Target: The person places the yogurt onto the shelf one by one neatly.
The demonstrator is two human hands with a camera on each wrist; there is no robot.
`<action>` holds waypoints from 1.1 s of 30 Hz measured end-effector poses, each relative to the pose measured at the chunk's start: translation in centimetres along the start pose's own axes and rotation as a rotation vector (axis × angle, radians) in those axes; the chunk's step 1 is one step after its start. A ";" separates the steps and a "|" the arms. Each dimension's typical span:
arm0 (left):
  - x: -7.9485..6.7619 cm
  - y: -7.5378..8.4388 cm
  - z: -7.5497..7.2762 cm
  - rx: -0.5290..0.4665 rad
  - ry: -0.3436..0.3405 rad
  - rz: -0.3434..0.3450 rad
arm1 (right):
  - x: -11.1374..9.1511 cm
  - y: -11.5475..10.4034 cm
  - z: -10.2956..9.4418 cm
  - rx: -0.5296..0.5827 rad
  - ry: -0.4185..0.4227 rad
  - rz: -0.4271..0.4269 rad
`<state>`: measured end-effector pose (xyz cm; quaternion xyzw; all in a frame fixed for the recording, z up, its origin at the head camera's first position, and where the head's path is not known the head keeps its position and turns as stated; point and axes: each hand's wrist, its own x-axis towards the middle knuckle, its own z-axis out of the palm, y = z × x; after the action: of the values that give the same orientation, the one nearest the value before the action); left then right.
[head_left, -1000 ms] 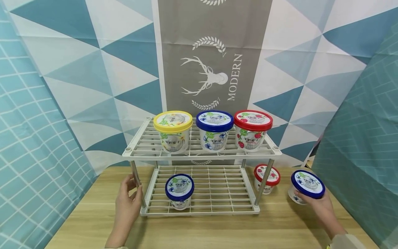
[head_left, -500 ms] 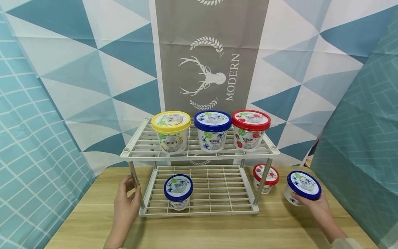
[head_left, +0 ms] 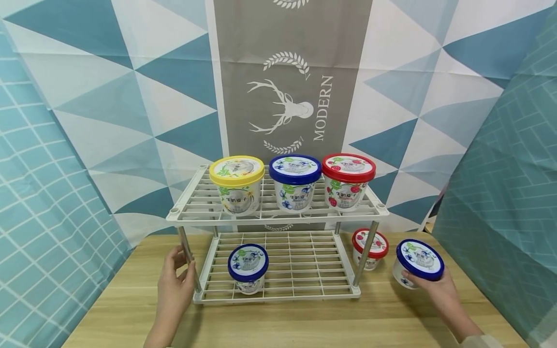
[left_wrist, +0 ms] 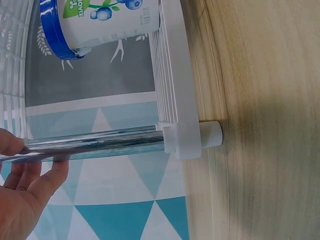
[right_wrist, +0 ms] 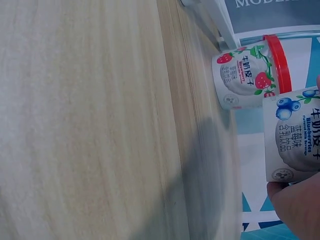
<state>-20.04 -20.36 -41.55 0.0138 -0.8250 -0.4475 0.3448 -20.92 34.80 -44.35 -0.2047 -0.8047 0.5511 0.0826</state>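
Observation:
In the head view my left hand (head_left: pixel 176 285) holds the front left metal post (head_left: pixel 184 241) of a white two-tier rack (head_left: pixel 278 220). The left wrist view shows its thumb and fingers on either side of that post (left_wrist: pixel 100 143). My right hand (head_left: pixel 444 292) grips an ice cream-style tub with a blue lid (head_left: pixel 419 261), right of the rack. Blueberries are printed on this tub (right_wrist: pixel 292 135), and its base is raised off the table, tilted slightly. Close to it, a red-lidded strawberry tub (head_left: pixel 379 246) stands on the table, partly behind the front right post.
The upper shelf carries a yellow-lidded tub (head_left: pixel 238 198), a blue-lidded tub (head_left: pixel 296 195) and a red-lidded tub (head_left: pixel 348 193) in a row. Another blue-lidded tub (head_left: pixel 248 270) stands left on the lower shelf. Patterned cloth (head_left: pixel 174 96) hangs behind the wooden table (head_left: pixel 278 326).
My right hand has brought the blue-lidded tub slightly left, closer to the rack and the red-lidded tub. My left hand stays on the post. The head view has shifted a little.

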 end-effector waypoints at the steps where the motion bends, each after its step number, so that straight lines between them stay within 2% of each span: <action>1: 0.0 0.0 0.0 0.001 0.000 -0.001 | -0.2 -0.2 0.0 -0.002 -0.003 0.003; 9: 0.1 0.2 0.0 0.013 -0.012 -0.010 | -1.0 -0.8 0.2 0.008 -0.010 -0.017; 24: 0.0 0.2 0.1 0.010 -0.005 -0.004 | -1.5 -1.1 0.6 -0.019 -0.067 0.029; 33: 0.0 0.3 -0.1 0.011 -0.013 -0.011 | -2.1 -1.3 0.9 -0.013 -0.097 0.024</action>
<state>-19.91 -20.24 -41.31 0.0172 -0.8297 -0.4448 0.3369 -19.67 32.76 -43.27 -0.1878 -0.8089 0.5560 0.0356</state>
